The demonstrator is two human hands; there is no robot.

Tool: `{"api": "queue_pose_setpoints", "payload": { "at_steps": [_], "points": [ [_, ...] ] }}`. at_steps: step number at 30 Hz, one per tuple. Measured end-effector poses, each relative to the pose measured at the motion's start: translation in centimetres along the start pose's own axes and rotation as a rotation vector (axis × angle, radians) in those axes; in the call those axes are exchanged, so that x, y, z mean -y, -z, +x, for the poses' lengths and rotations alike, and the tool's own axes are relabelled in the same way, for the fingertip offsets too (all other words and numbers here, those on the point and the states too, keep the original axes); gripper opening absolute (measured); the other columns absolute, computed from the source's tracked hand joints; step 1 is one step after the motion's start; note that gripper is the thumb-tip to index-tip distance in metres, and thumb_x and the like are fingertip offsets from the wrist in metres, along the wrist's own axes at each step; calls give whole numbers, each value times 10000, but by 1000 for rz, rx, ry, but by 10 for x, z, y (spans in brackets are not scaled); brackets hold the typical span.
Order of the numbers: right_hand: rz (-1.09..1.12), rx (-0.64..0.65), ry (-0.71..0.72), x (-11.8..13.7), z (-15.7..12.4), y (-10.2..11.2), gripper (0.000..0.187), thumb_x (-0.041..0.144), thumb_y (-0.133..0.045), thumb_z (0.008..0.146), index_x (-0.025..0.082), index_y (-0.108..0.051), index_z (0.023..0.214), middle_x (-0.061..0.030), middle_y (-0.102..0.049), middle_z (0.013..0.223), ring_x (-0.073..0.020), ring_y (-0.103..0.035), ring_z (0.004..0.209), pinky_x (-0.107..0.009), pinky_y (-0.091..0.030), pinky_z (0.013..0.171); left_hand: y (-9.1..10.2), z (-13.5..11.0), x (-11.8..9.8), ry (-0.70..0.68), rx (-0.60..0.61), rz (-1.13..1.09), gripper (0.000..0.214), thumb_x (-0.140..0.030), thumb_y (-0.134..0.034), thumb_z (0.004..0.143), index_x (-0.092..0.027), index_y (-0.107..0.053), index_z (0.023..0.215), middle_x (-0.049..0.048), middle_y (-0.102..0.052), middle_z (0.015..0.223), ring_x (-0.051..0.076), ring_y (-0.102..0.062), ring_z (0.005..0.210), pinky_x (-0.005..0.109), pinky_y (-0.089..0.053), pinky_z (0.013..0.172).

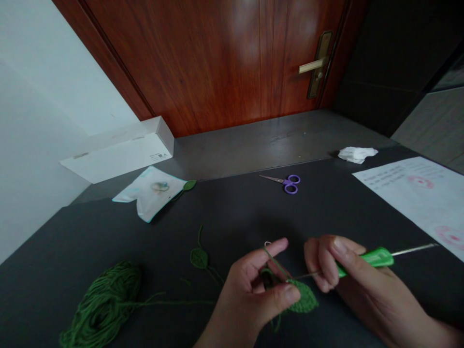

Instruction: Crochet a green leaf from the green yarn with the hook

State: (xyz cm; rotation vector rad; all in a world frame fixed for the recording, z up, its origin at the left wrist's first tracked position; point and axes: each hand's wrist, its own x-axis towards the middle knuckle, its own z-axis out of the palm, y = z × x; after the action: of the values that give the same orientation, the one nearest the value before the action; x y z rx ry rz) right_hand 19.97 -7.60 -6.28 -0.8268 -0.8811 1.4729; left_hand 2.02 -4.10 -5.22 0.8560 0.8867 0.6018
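My left hand pinches a green crocheted leaf between thumb and fingers, and a strand of green yarn runs up over its raised index finger. In my right hand is a crochet hook with a green handle; its thin metal shaft reaches the leaf's upper edge. Metal also sticks out of the handle's other end. Whether a loop sits on the hook tip is too small to tell. A skein of green yarn lies at the left, its strand leading toward my left hand.
Another small crocheted leaf lies left of my hands. Farther back are purple-handled scissors, a white pouch with a green leaf by it, and a white box. Crumpled tissue and a printed sheet lie right.
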Motion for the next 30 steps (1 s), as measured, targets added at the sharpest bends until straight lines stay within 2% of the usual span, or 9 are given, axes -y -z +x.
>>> {"api": "queue_pose_setpoints", "payload": {
  "at_steps": [2, 8, 12, 16, 21, 25, 30],
  "points": [
    [-59, -14, -13, -2, 2, -1, 409, 482, -521, 944, 222, -645, 653, 0, -559, 667, -172, -486, 675, -295, -393, 672, 0, 2, 4, -55, -55, 73, 601, -214, -791, 684, -218, -622, 1261, -49, -569, 753, 79, -529, 679, 213, -416, 671],
    [-49, -36, -83, -9, 4, 0, 425, 488, -488, 951, 222, -619, 647, 6, -516, 661, -175, -439, 656, -301, -384, 648, -1, 4, 15, -64, -41, 171, 716, -254, -737, 697, -218, -509, 1375, -22, -585, 832, 126, -564, 763, 261, -435, 723],
    [-5, -43, -120, -10, 5, 1, 434, 482, -472, 960, 219, -610, 643, 9, -509, 655, -172, -435, 652, -298, -383, 645, -2, 3, 12, -54, -81, 169, 716, -259, -729, 688, -212, -512, 1369, -14, -588, 863, 134, -564, 780, 268, -430, 731],
    [30, -40, -135, -6, 6, 1, 452, 456, -455, 975, 212, -605, 626, 8, -524, 643, -166, -439, 640, -292, -376, 638, -2, 5, 7, -43, -72, 201, 716, -263, -748, 660, -202, -542, 1343, -14, -577, 848, 132, -541, 747, 270, -427, 705],
    [-46, 22, -54, -1, 6, 4, 459, 410, -449, 983, 209, -586, 594, 9, -521, 602, -163, -448, 611, -291, -376, 626, -5, 6, 3, 33, -66, 164, 695, -256, -775, 644, -194, -579, 1307, -21, -569, 815, 128, -534, 735, 267, -430, 703],
    [-148, 49, 15, 2, 2, 10, 444, 403, -470, 980, 209, -616, 608, 6, -540, 606, -160, -471, 616, -292, -362, 612, -5, 4, 4, 25, -85, 163, 671, -226, -780, 623, -191, -609, 1271, -23, -564, 827, 118, -522, 729, 256, -434, 692],
    [-406, 94, 143, 5, -6, 15, 432, 397, -416, 1005, 219, -599, 657, 1, -545, 655, -163, -499, 634, -299, -372, 599, -5, 5, 6, 22, -78, 182, 679, -233, -769, 647, -200, -583, 1299, -23, -569, 838, 102, -489, 683, 244, -416, 649]
  ]
}}
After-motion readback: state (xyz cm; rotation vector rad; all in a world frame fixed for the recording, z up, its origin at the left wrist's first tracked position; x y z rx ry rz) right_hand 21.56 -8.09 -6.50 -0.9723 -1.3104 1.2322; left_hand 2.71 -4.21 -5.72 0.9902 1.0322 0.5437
